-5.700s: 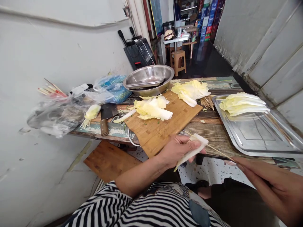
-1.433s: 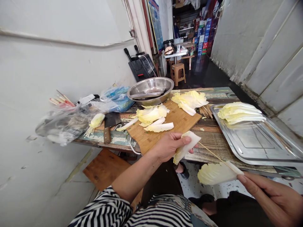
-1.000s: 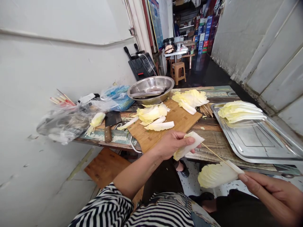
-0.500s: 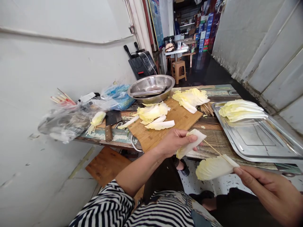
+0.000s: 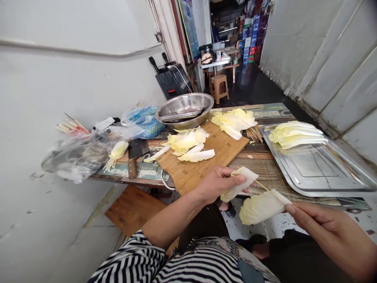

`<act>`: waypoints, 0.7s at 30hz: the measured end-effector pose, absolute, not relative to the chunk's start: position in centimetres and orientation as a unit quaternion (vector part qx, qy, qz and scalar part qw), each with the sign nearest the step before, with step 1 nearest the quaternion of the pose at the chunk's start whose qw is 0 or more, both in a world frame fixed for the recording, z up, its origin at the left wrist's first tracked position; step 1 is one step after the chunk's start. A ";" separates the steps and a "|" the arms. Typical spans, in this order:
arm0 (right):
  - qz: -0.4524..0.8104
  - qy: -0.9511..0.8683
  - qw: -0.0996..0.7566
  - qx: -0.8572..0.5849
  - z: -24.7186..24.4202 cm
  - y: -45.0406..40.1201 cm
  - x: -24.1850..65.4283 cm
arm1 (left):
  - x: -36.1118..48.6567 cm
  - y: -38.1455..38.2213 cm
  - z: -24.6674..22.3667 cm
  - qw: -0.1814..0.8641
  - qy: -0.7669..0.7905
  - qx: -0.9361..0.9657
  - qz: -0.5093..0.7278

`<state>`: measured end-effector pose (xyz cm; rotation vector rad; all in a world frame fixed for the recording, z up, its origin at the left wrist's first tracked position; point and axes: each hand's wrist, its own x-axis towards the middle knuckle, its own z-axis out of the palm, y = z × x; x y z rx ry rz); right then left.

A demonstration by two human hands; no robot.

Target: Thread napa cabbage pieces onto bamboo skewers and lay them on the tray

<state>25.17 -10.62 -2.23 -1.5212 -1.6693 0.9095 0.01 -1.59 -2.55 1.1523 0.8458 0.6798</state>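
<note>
My left hand (image 5: 218,182) pinches a pale napa cabbage leaf (image 5: 248,175) between thumb and fingers. A thin bamboo skewer (image 5: 263,186) runs from this leaf's edge down to a second cabbage leaf (image 5: 259,210). Closed on the white stem end of that second leaf is my right hand (image 5: 326,228); the skewer's lower end is hidden there. Both leaves are over the table's near edge. Beyond my left hand, a wooden cutting board (image 5: 188,177) carries loose cabbage leaves (image 5: 188,139). To the right, a metal tray (image 5: 318,173) holds a stack of cabbage leaves (image 5: 296,133).
A cleaver (image 5: 137,149) lies left of the board, beside a small cabbage heart (image 5: 119,150) and plastic bags (image 5: 85,153). At the back stands a steel basin (image 5: 185,122). Loose skewers (image 5: 255,133) lie between board and tray.
The hands have come slightly closer together, and the gap of bare skewer between the two leaves is shorter. The whole view has shifted a little.
</note>
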 end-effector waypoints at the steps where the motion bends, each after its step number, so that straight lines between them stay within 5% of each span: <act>1: 0.358 -0.644 0.338 -0.585 -2.1 -10.7 25.1 | 0.0 -1.6 -2.6 0.700 0.380 0.521 0.307; 21: 0.386 -0.627 0.341 -0.584 -1.2 -10.6 22.8 | 1.4 -2.3 -2.1 0.703 0.381 0.513 0.313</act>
